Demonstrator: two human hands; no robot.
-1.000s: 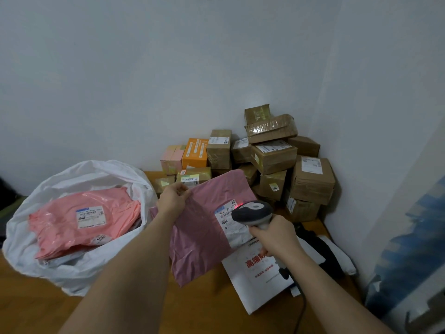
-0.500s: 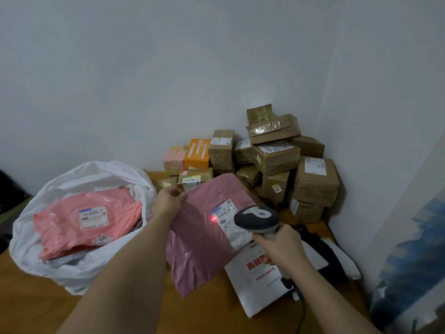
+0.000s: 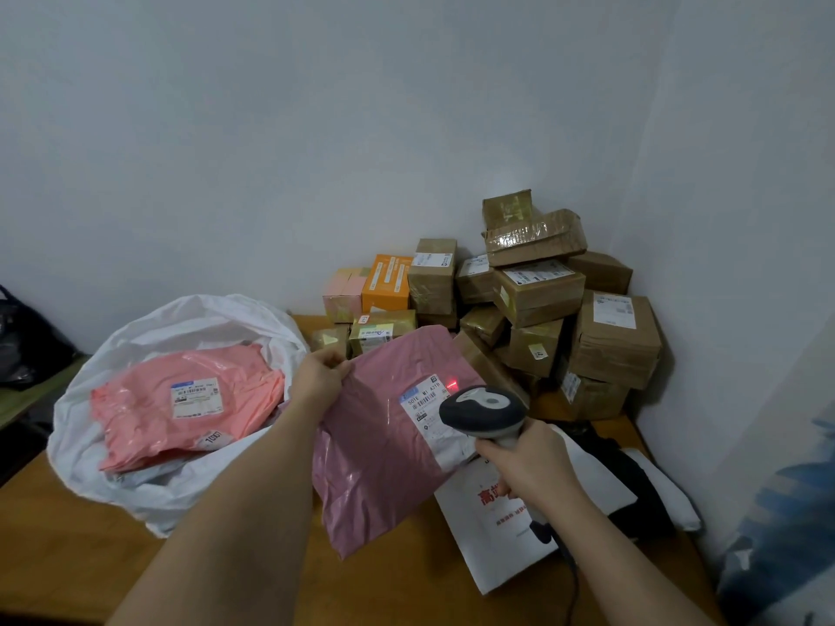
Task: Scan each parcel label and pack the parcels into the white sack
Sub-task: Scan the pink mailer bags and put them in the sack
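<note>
- The left hand pinches the upper left corner of a pink mailer bag, its grip clenched on the plastic, so the bag hangs tilted below and to the right of that hand, its lower corner down near the tabletop.
- The right hand grasps the handle of a grey handheld scanner; the scanner's head sits just in front of the bag's white label.
- A red spot of light falls at the label's upper right edge.
- The white sack lies open on the tabletop to the left, just beside the held bag, with a salmon-pink parcel inside, label up.
- Behind, in the corner, stands a pile of brown cardboard boxes, with an orange box among them.
- Under the right wrist lies a white envelope with red print.
</note>
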